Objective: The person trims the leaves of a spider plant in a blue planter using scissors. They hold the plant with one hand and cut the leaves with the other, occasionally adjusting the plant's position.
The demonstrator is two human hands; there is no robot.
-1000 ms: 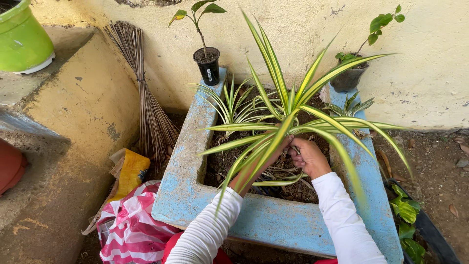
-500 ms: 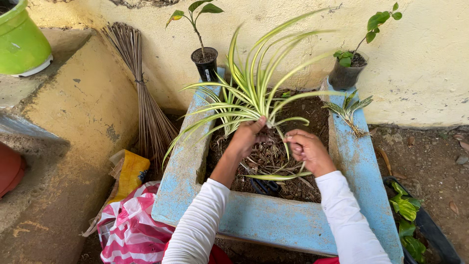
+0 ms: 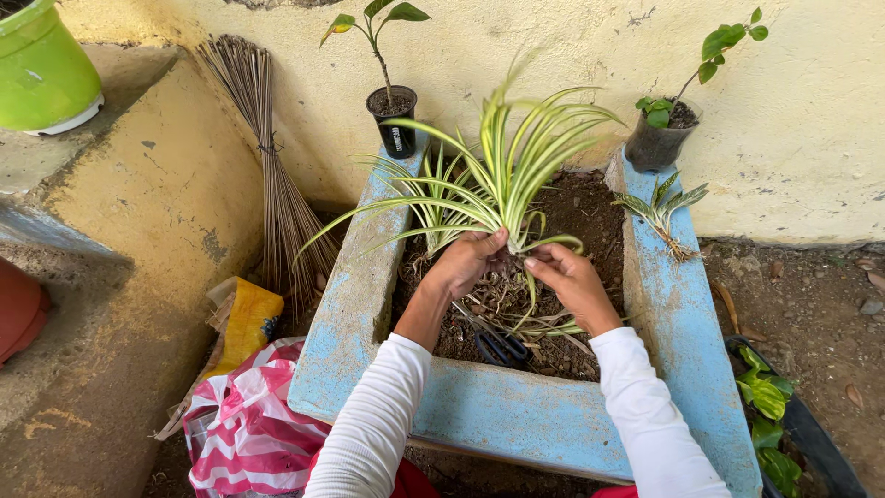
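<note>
Head view: both hands meet over the soil of a blue concrete planter (image 3: 516,426). The left hand (image 3: 466,263) is closed around the base of a striped spider plant (image 3: 507,180), held upright above the dirt. The right hand (image 3: 570,277) pinches the same base, fingers curled; its grip looks loose, though leaves blur it. Scissors (image 3: 498,346) lie on the soil near the front wall. 2 black pots (image 3: 394,120) sit on the far corners, and a smaller plantlet (image 3: 662,207) lies on the right rim.
</note>
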